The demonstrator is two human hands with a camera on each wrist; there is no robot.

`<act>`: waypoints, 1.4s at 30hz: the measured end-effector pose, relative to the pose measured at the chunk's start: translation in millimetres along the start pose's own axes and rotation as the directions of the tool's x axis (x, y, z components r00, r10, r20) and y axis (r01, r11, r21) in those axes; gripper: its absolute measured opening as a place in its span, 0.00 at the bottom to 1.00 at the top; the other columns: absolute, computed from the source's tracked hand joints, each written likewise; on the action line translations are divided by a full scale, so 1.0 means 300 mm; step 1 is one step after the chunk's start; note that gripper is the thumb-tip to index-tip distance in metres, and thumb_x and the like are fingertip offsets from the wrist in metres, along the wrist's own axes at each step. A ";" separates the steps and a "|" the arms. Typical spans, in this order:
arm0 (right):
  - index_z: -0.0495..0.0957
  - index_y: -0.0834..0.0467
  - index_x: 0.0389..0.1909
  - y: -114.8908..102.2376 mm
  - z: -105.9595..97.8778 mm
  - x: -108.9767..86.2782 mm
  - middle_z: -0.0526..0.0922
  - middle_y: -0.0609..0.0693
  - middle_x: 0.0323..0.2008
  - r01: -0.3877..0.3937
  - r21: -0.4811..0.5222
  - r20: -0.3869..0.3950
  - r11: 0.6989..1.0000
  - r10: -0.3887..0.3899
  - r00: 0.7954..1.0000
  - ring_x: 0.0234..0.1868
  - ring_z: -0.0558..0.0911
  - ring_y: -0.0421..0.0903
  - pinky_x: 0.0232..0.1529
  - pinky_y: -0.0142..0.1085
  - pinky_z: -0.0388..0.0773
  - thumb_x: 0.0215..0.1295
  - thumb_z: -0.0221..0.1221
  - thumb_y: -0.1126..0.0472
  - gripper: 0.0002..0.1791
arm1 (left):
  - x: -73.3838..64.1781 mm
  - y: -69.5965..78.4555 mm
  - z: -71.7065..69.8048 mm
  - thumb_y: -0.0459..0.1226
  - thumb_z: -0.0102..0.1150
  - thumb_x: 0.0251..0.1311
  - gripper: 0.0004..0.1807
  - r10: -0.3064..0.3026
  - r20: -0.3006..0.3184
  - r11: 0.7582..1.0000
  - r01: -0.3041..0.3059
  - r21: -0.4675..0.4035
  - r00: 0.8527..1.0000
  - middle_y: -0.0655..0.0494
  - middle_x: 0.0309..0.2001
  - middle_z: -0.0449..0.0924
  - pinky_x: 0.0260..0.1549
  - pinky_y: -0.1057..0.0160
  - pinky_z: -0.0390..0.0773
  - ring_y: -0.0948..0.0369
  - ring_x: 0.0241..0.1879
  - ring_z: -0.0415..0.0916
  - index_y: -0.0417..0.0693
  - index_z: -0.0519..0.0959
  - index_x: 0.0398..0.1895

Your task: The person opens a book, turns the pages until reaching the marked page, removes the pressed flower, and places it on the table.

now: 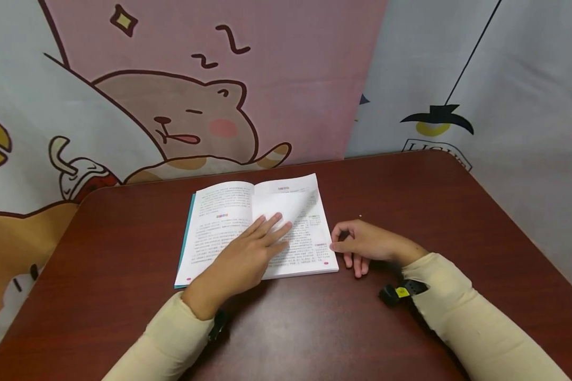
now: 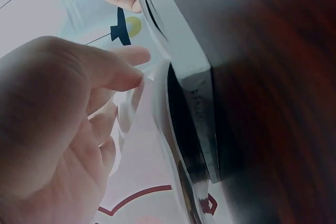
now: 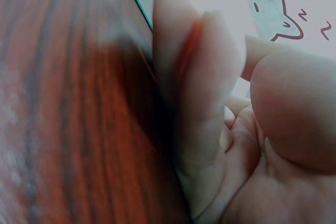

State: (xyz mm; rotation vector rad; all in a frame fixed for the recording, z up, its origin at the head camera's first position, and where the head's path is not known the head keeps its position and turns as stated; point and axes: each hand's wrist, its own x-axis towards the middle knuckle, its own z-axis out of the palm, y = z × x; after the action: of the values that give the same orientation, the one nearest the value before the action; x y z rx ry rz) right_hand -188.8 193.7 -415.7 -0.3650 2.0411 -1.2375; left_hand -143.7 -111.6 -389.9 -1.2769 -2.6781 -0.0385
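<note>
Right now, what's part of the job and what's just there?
Part of the job:
open book with white printed pages and teal cover
left hand, over the pages
right hand, at the book's right edge

Just there:
reddish-brown wooden table
cartoon-printed cloth backdrop
black wristband with yellow label

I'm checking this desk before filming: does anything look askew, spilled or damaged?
One leaf of the open book looks curled beside the left hand, where a pale, shaded patch interrupts the right side's print. I see no spill.
</note>
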 end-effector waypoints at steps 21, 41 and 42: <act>0.71 0.62 0.45 0.007 0.002 0.003 0.81 0.54 0.19 0.008 0.011 0.006 1.000 -0.008 1.000 0.12 0.82 0.45 0.14 0.36 0.78 0.73 0.57 0.56 0.12 | -0.008 0.006 0.000 0.31 0.55 0.65 0.20 -0.055 0.020 0.998 0.054 0.035 0.998 0.47 0.72 0.69 0.75 0.51 0.57 0.50 0.76 0.58 0.40 0.80 0.60; 0.70 0.62 0.46 0.007 -0.004 0.006 0.81 0.54 0.20 0.007 0.002 0.012 1.000 -0.007 1.000 0.13 0.82 0.46 0.14 0.37 0.78 0.73 0.58 0.55 0.14 | -0.018 -0.002 0.005 0.37 0.61 0.63 0.26 -0.212 0.047 0.977 0.211 0.022 0.976 0.43 0.75 0.62 0.73 0.45 0.59 0.48 0.77 0.55 0.40 0.75 0.65; 0.70 0.62 0.46 0.007 -0.004 0.005 0.81 0.54 0.20 0.008 0.000 0.014 1.000 -0.008 1.000 0.13 0.82 0.46 0.14 0.37 0.78 0.73 0.58 0.55 0.14 | -0.018 -0.001 0.005 0.37 0.61 0.63 0.26 -0.222 0.050 0.975 0.221 0.016 0.974 0.43 0.75 0.62 0.73 0.44 0.58 0.48 0.77 0.55 0.40 0.75 0.65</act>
State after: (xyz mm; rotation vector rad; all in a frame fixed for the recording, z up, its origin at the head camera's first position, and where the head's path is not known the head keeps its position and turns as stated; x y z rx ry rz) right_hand -190.5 194.8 -417.8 -0.3817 2.0291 -1.2367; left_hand -140.7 -115.8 -392.3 -0.9833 -2.8487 -0.0211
